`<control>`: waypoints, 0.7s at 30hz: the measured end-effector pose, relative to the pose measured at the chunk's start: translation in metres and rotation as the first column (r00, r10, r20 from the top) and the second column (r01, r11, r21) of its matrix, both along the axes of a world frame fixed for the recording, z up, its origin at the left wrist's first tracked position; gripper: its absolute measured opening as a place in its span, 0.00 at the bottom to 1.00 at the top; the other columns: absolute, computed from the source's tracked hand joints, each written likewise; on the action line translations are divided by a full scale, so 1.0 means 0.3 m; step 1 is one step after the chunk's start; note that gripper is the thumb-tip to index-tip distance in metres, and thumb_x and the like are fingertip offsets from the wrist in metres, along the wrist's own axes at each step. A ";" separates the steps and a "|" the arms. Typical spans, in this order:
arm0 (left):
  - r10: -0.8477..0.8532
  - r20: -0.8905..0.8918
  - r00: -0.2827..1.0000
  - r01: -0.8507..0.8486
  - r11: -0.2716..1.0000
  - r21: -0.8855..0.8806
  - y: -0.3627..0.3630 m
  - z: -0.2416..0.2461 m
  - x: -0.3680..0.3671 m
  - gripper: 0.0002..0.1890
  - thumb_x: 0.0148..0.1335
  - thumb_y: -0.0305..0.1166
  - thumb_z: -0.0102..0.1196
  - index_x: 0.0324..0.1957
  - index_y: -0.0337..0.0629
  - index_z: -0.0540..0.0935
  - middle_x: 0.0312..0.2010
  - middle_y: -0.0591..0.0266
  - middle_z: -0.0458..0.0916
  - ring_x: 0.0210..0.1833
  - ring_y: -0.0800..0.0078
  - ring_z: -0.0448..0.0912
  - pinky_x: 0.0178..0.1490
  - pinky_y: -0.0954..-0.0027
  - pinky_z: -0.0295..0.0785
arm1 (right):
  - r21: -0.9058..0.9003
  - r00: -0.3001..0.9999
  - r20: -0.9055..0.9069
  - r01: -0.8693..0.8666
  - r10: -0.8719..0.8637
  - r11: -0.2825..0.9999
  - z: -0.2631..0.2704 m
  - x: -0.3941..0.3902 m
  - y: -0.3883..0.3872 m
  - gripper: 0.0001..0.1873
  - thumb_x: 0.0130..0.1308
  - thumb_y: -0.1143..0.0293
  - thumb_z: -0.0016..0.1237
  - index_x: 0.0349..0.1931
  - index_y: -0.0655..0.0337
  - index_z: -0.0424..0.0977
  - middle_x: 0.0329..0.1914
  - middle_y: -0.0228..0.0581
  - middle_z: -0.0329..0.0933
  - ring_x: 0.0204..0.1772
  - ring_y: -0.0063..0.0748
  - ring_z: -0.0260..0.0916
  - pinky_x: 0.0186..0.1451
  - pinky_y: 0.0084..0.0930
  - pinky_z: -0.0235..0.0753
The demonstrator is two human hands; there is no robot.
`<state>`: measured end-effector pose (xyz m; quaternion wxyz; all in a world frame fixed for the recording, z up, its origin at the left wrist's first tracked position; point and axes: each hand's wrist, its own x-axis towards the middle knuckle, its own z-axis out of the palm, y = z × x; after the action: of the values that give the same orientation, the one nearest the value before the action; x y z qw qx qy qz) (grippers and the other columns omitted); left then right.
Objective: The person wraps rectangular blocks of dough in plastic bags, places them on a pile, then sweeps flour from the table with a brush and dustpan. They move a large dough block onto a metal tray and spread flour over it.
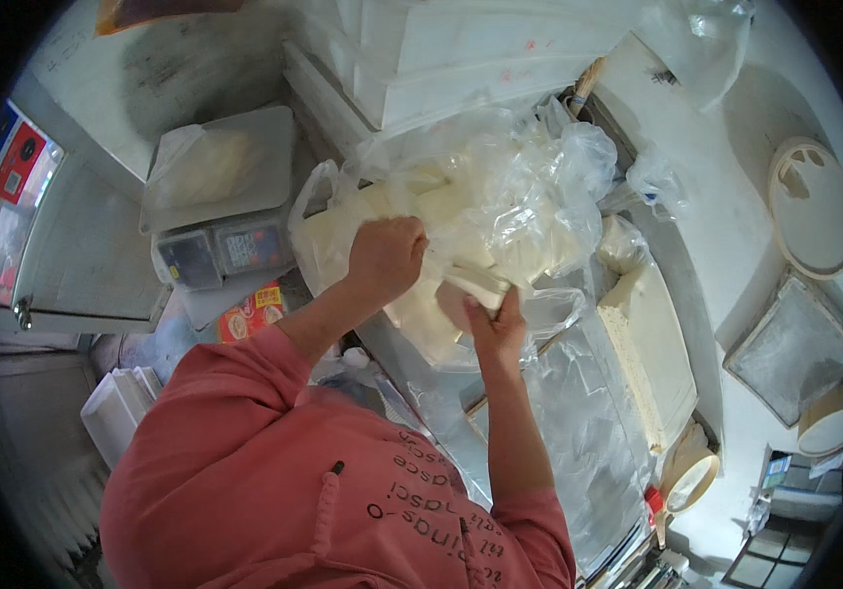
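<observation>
My left hand (pixel 390 254) is curled into a fist over pale slabs and clear film; whether it pinches the film is hidden. In my right hand (pixel 498 331) is a small stack of thin, cream-coloured slabs (pixel 480 283), blurred, with my thumb on the near side. A large clear plastic bag (pixel 539 184) spreads out before me, and many similar pale slabs (pixel 329 235) lie in it. They look like pressed tofu, though the picture does not settle it. One bag handle (pixel 318 184) stands up at the left, another (pixel 565 309) lies right of my right hand.
Right of the bag lies a big pale block (pixel 649 353) with a crumbly cut side. White tubs (pixel 465 59) stand behind. At left are a lidded container (pixel 226 162), clear boxes (pixel 222 250) and a red-yellow packet (pixel 250 315). Plastic sheeting (pixel 583 434) covers the near right surface.
</observation>
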<state>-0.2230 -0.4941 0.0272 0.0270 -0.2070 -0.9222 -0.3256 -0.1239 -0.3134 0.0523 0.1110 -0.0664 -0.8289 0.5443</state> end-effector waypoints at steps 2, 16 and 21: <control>-0.022 0.369 0.929 -0.102 0.944 0.314 -0.001 0.017 -0.004 0.19 0.54 0.40 0.59 0.41 0.39 0.70 0.33 0.53 0.74 0.37 0.63 0.75 0.38 0.62 0.69 | 0.212 0.950 0.312 -0.073 0.003 0.975 -0.042 -0.007 0.012 0.17 0.59 0.62 0.53 0.43 0.61 0.67 0.33 0.58 0.77 0.39 0.56 0.76 0.42 0.38 0.74; -0.134 0.073 0.988 0.143 0.980 -0.138 0.062 -0.171 0.076 0.06 0.56 0.33 0.51 0.33 0.43 0.73 0.24 0.59 0.75 0.27 0.67 0.74 0.40 0.65 0.67 | 0.525 0.844 0.483 -0.067 -0.232 0.849 -0.083 0.108 0.017 0.20 0.59 0.57 0.50 0.42 0.64 0.65 0.36 0.64 0.75 0.41 0.67 0.72 0.44 0.53 0.70; -0.133 0.356 0.925 -0.186 0.660 0.728 0.022 -0.110 0.012 0.03 0.59 0.27 0.48 0.29 0.45 0.71 0.21 0.74 0.65 0.25 0.85 0.63 0.26 0.78 0.58 | 0.396 0.827 0.527 -0.033 -0.198 0.918 -0.114 0.082 0.015 0.21 0.58 0.57 0.51 0.43 0.64 0.66 0.41 0.63 0.75 0.45 0.64 0.72 0.46 0.51 0.71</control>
<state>-0.2195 -0.4877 -0.0059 -0.0639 -0.0963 -0.6950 -0.7097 -0.0993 -0.3090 0.0183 -0.1004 -0.2352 -0.9121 0.3205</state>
